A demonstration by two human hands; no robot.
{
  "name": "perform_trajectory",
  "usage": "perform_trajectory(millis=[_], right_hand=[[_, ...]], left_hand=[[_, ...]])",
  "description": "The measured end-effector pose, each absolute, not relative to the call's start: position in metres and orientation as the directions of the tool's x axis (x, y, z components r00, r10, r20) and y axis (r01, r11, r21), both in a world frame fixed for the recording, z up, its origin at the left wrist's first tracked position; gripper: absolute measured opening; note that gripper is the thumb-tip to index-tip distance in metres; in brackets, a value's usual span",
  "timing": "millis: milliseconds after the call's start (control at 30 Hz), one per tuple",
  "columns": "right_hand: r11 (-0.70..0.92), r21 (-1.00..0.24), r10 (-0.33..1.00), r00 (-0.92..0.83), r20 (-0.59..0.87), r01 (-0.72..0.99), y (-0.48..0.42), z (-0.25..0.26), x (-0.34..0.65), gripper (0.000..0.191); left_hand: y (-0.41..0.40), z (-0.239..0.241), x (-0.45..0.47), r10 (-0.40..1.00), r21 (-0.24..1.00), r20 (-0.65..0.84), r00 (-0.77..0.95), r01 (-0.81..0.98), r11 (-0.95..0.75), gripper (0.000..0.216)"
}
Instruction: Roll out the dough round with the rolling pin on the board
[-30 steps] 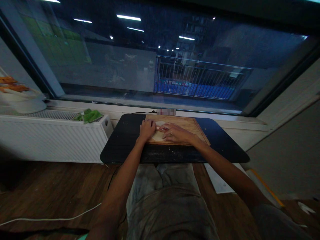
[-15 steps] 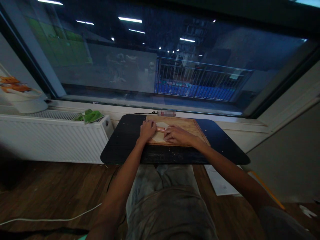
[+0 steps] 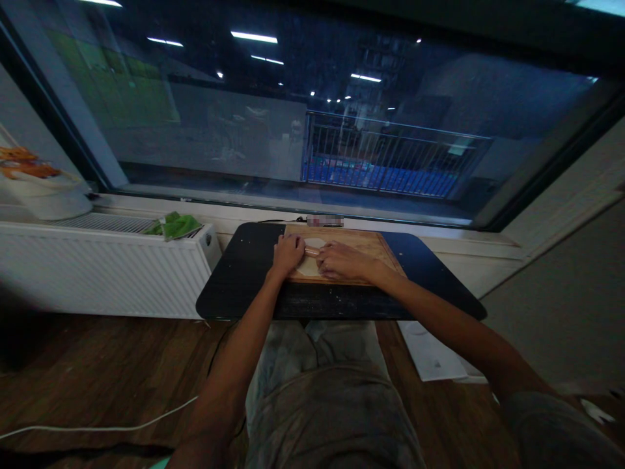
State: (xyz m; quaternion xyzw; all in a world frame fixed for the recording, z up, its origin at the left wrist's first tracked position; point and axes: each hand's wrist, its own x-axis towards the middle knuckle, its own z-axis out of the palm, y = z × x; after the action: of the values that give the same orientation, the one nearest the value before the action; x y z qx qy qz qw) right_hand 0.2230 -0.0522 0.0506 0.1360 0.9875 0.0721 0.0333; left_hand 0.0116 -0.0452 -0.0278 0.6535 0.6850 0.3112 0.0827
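Note:
A wooden rolling pin (image 3: 311, 251) lies across a flat, pale sheet of dough (image 3: 308, 267). My left hand (image 3: 289, 251) is closed around the pin's left end. At its other end my right hand (image 3: 336, 260) grips it, knuckles up, covering the right part of the dough. Both pin ends are hidden under my fingers. Beneath the dough is a wooden cutting board (image 3: 368, 244) with a groove along its edge, resting on a small black table (image 3: 244, 280).
Pale specks dot the tabletop. A white radiator (image 3: 107, 270) with a green cloth (image 3: 180, 225) and a white bucket (image 3: 56, 195) on top stands left. A wide window (image 3: 312, 130) rises behind the table. A white cable (image 3: 122, 429) crosses the floor.
My right hand has shifted slightly left along the rolling pin, so less of the pin shows between my hands. My left hand stays nearly in place.

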Motion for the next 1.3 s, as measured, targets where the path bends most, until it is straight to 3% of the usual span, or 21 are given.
perform_trajectory(millis=[367,633,800,1100,1300], right_hand=[[0.968,0.191,0.169,-0.985,-0.024,0.161,-0.051,0.047,0.231,0.019],[0.926,0.342,0.179,-0.984,-0.018,0.162,-0.059,0.041,0.232,0.020],[0.905,0.372,0.225,-0.974,-0.004,0.207,-0.063,0.031,0.233,0.024],[0.951,0.119,0.282,-0.958,0.046,0.286,-0.074,0.038,0.250,0.025],[0.904,-0.051,0.428,-0.893,0.139,0.425,-0.088,0.029,0.255,0.026]], left_hand=[[-0.045,-0.028,0.012,0.949,0.533,0.286,-0.136,0.845,-0.039,0.036],[-0.047,-0.026,0.013,0.952,0.534,0.269,-0.147,0.845,-0.020,0.035],[-0.048,-0.025,0.013,0.950,0.538,0.277,-0.144,0.843,-0.028,0.036],[-0.047,-0.026,0.013,0.951,0.546,0.274,-0.142,0.837,-0.032,0.035],[-0.046,-0.027,0.012,0.951,0.546,0.276,-0.137,0.837,-0.038,0.036]])
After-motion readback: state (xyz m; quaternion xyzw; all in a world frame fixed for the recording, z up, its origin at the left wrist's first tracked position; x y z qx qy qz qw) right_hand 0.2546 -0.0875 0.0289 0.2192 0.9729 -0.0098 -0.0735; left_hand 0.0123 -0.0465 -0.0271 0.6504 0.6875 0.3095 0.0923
